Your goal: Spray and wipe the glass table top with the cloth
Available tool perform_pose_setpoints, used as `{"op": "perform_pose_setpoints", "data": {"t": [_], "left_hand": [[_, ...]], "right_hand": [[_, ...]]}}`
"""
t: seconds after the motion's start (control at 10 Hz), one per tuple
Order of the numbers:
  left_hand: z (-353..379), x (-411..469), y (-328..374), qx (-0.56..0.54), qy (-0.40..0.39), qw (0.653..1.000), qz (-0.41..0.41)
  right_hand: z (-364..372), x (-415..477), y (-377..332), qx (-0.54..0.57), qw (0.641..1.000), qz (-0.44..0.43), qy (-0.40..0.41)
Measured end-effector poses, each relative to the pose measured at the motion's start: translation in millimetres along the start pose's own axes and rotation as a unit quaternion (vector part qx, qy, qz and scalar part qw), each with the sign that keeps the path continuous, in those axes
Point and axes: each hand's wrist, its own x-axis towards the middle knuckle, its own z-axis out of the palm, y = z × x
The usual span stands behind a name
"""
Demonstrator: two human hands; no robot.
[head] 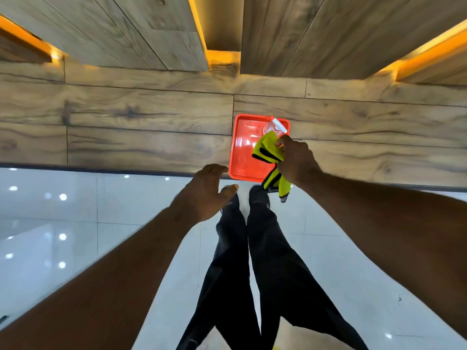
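A wood-grain table top (126,137) stretches across the middle of the view, its dark front edge just past my feet. On it sits a red tray (241,157). A clear spray bottle (274,126) with a white head stands in the tray's far right corner. My right hand (295,160) grips a yellow cloth with black trim (267,150) above the tray's right side. The cloth's upper end is close to the bottle and its lower end hangs past the table edge. My left hand (204,193) hovers with spread fingers by the tray's near left corner and holds nothing.
Wooden panels with orange light strips (222,56) rise behind the table. Below the edge lies a glossy white tiled floor (75,223). My legs in black trousers (235,261) stand close to the table.
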Motion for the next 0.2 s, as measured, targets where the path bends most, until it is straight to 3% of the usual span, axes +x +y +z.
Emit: {"op": "perform_pose_setpoints", "data": {"t": [0.2], "left_hand": [[-3.7,-2.3,15.3,-0.013,0.015,1.0,0.0]], "right_hand": [[-3.3,9.5,5.8,0.042,0.999,0.023,-0.006]]}}
